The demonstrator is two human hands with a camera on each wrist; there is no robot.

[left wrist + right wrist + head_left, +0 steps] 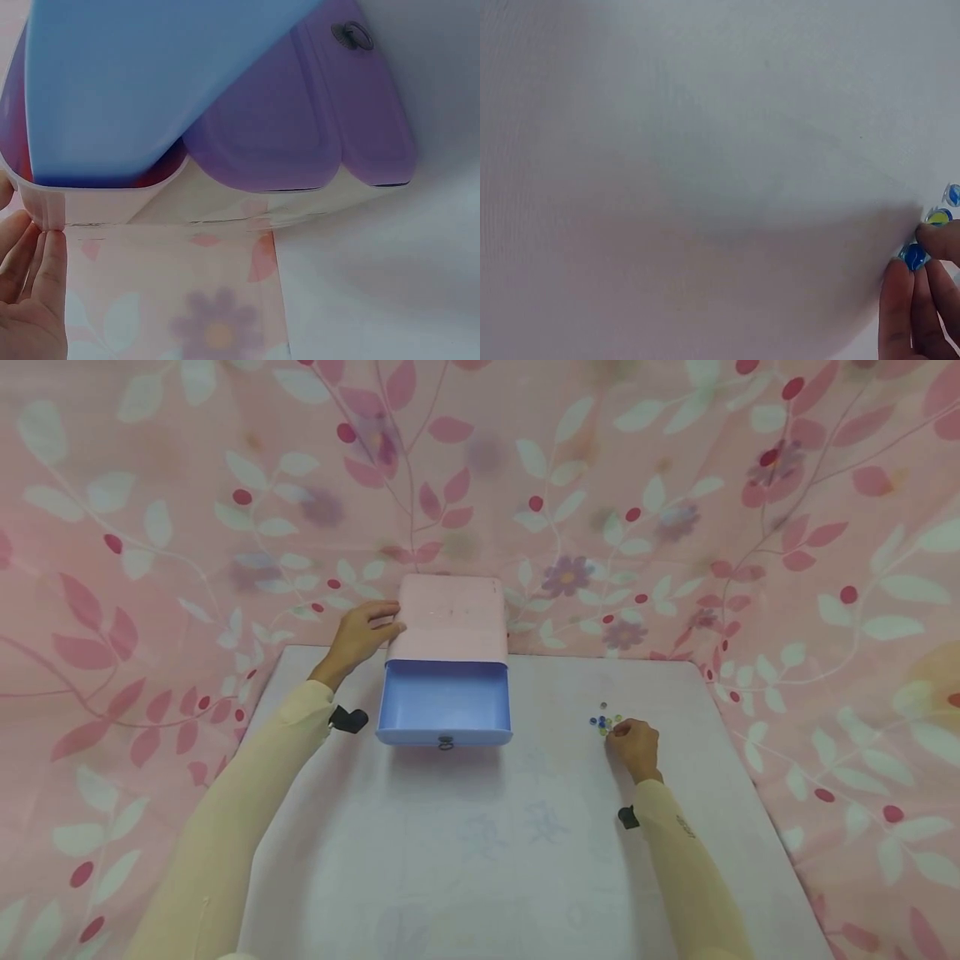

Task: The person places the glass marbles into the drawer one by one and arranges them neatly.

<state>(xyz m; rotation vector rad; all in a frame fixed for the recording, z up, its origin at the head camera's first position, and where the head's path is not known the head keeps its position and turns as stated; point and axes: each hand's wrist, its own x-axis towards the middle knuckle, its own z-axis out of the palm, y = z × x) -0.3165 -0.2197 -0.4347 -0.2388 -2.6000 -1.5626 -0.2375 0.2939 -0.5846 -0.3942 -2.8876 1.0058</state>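
In the head view, a small drawer unit with a pale pink casing (pixel 453 618) has its blue top drawer (pixel 446 697) pulled out. My left hand (pixel 362 639) rests against the casing's left side. The left wrist view shows those fingertips (pixel 52 251) touching the casing near the blue drawer (pixel 150 90). Over on the right, my right hand (pixel 636 747) is at a small cluster of glass marbles (pixel 602 722). Its thumb and fingers pinch a blue marble (pixel 913 256) in the right wrist view, beside a yellow marble (pixel 939 217).
Two purple drawers (pixel 262 120) sit closed below the blue one, with a metal ring pull (pixel 354 35) on one. A white cloth covers the table (pixel 525 860). Pink floral fabric (pixel 480 468) hangs behind and at both sides. One marble (pixel 603 705) lies slightly behind the cluster.
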